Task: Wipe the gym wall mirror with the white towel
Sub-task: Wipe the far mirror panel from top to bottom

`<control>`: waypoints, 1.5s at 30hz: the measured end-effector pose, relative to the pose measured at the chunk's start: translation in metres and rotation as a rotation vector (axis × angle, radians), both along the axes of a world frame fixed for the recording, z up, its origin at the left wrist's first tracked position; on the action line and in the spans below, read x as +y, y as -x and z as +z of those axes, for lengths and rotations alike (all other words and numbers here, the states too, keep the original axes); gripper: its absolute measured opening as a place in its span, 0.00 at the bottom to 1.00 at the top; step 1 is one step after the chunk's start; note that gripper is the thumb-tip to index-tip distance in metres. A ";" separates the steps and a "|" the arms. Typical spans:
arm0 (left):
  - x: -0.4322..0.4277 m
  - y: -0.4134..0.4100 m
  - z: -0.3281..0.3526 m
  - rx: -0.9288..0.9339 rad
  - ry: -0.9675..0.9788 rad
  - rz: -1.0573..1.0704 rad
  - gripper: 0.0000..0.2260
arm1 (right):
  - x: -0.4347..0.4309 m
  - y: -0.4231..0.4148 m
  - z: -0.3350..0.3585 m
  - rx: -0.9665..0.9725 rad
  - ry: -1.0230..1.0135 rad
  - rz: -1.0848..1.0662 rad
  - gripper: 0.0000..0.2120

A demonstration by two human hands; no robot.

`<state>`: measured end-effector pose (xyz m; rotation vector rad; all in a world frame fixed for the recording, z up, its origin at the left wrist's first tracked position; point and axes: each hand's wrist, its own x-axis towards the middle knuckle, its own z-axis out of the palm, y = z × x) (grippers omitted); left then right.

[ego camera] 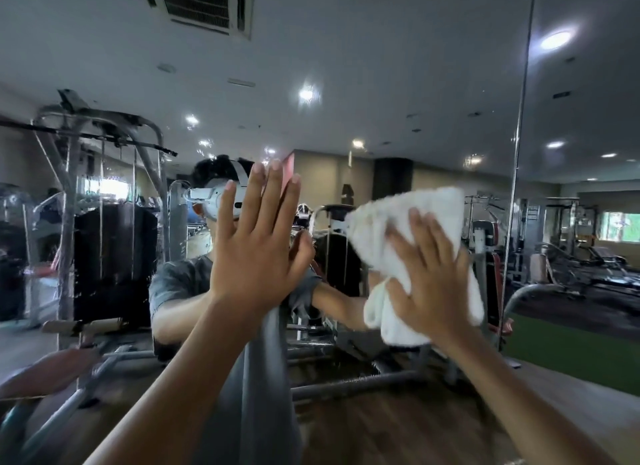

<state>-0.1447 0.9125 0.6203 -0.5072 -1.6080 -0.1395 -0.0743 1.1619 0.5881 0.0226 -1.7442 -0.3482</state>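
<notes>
Gym wall mirror (381,83) fills nearly the whole view, w/ a vertical seam (519,153) btwn two panels toward the right. Seen in the refl.:
- pale ceiling w/ an AC vent (201,4) at top, plus round downlights
- cable weight machine (104,222) on the left
- more gym machines (561,229) far right
- wood-look floor, and a green mat (571,353) lower right
- the person at centre in a grey tee, white headset (221,201) on the head, mostly hidden behind the raised left hand

Both forearms reach up from the bottom edge to the glass.

White towel (398,222) is bunched up right of centre. It lies against the mirror, near the seam on its left side; edges are motion-blurred.

Right hand (436,267) lies over the towel's lower-right part. Fingers are spread and fairly straight, palm pressing the cloth onto the glass. No pinch, no curl round it.

Left hand (256,250) is apart from the towel, centre-left, palm flat on the mirror. Fingers are straight, close together and pointing up; the thumb is out to the right, meeting its own refl. It holds nothing.
</notes>
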 end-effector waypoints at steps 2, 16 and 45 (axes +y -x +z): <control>0.001 0.000 0.000 0.001 -0.001 0.007 0.32 | -0.007 0.004 0.034 0.088 0.220 0.020 0.32; -0.002 0.000 -0.001 -0.009 0.011 -0.025 0.31 | -0.016 0.003 0.001 0.055 0.151 0.076 0.32; -0.002 0.004 -0.069 0.027 0.059 -0.005 0.30 | 0.012 -0.011 -0.095 -0.038 0.163 0.018 0.33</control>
